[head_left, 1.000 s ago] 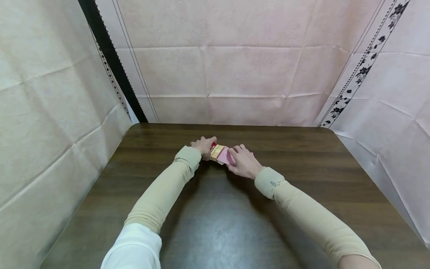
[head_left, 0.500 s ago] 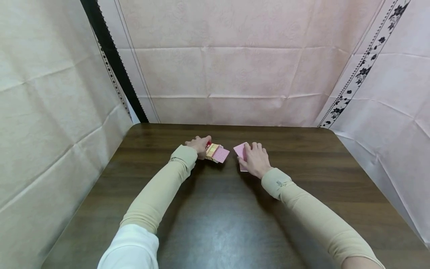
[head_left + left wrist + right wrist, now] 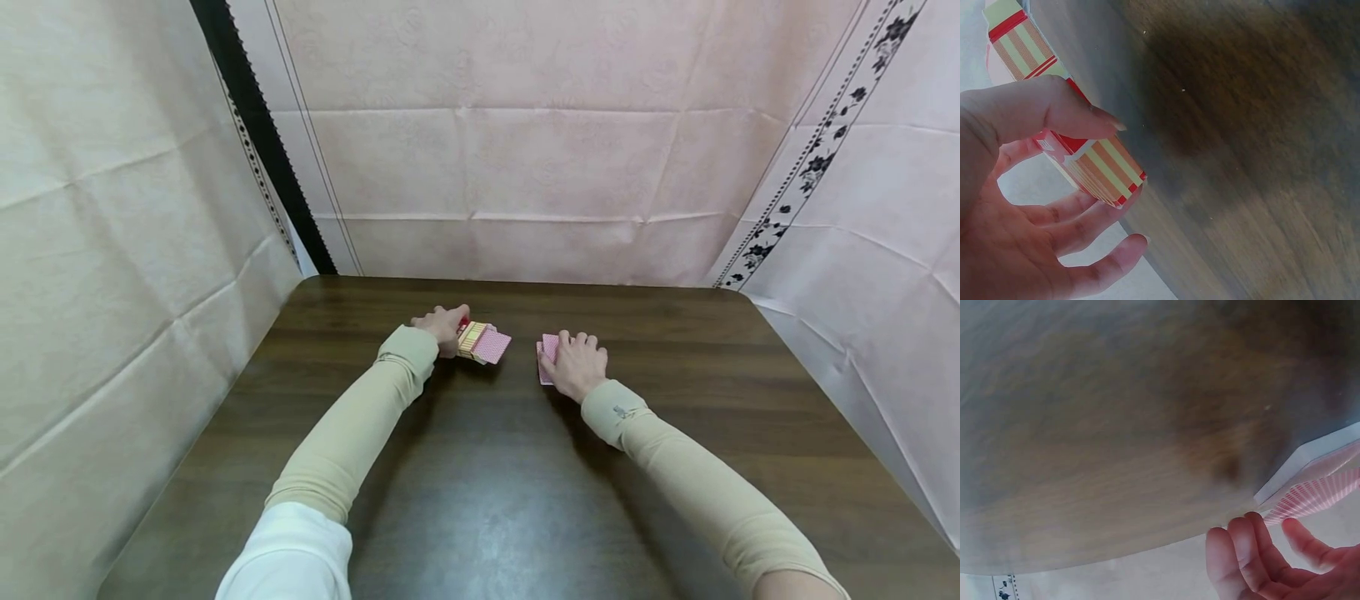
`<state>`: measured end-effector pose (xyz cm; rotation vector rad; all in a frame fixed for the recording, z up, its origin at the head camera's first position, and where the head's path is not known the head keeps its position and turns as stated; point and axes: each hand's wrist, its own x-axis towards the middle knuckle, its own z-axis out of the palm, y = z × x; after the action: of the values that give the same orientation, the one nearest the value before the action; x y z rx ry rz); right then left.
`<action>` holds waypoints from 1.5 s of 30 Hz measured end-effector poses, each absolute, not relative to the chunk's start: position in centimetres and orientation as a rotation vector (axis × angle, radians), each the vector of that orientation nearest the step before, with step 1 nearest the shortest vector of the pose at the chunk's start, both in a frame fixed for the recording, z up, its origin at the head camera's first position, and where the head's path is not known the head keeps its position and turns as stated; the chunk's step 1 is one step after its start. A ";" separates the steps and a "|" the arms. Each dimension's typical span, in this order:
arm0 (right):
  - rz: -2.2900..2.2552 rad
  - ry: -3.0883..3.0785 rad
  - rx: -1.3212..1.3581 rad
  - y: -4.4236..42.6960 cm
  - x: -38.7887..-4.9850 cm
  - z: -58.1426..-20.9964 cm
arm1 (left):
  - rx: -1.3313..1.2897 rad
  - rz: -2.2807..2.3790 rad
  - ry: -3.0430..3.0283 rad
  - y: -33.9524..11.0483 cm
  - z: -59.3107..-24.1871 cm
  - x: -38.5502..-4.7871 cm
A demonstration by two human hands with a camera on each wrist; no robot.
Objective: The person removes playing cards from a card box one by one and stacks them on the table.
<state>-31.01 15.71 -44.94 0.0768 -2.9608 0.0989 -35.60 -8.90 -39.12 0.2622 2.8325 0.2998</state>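
Note:
My left hand [image 3: 441, 328] grips a red, yellow-striped playing-card box [image 3: 471, 337], its thumb across one side and fingers along the other in the left wrist view. Pink-backed playing cards [image 3: 492, 345] jut from the box's right end in the head view. To the right, my right hand [image 3: 577, 365] holds a separate small stack of pink-backed playing cards [image 3: 550, 345] low over the table, partly covering it. In the right wrist view the fingertips meet the edge of this stack [image 3: 1313, 497]; whether the stack touches the table, I cannot tell.
Both forearms reach across a dark brown wooden table [image 3: 480, 483]. Its far edge meets a pale hanging cloth [image 3: 525, 183]. More cloth hangs on the left [image 3: 135, 250] and the right [image 3: 877, 275].
A stack of cards has come away from the box as my right hand moved right. My left hand shifted slightly left with the box. In the last half second, the right hand's stack turned slightly.

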 end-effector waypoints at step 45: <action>0.292 -2.779 0.891 10.1 -31.2 -42.6 | 0.277 0.277 2.823 -8.1 -39.3 -35.3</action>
<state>-31.23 10.13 -42.63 0.8912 -2.7789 0.2919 -35.29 -8.09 -39.31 0.2766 2.8233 0.2773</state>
